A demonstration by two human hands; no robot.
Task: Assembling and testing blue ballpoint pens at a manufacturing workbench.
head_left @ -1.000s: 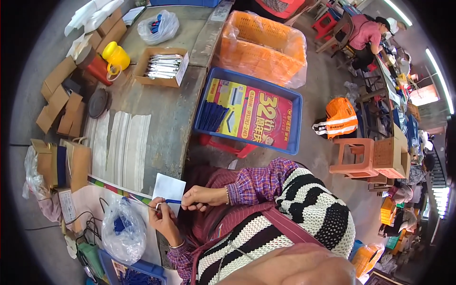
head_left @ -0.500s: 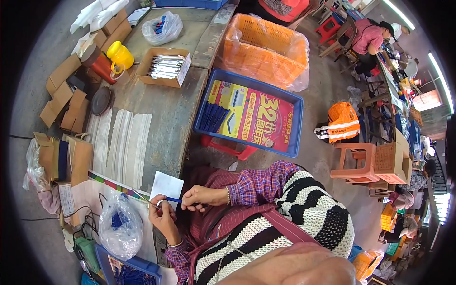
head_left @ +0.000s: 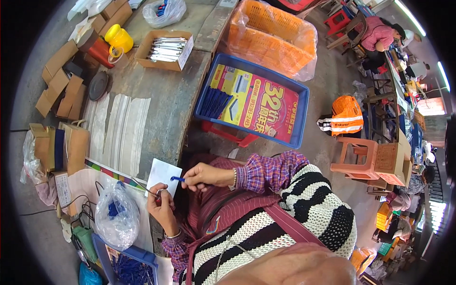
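My right hand (head_left: 206,175) pinches a blue pen (head_left: 178,179), its end over a small white sheet of paper (head_left: 161,173) at the table's near edge. My left hand (head_left: 162,211), beside the sheet's lower corner, is closed round a thin metal-shafted tool with a dark red handle (head_left: 158,194). The tool's shaft slants away to the upper left. Slim dark blue pens (head_left: 214,103) lie bunched in a blue tray (head_left: 300,111) beyond my right hand. More blue pens fill a second blue tray (head_left: 100,249) at the lower left.
A clear plastic bag (head_left: 116,221) with something blue inside lies left of my left hand. Farther up the table stand a cardboard box (head_left: 142,61) of silvery pens, a yellow jug (head_left: 118,38) and another bag (head_left: 165,18). An orange crate (head_left: 273,52) stands beyond the tray.
My hands were close together, with the blue pen reaching to my left hand. Now they are apart; the pen is in my right hand only, and my left hand sits slightly lower.
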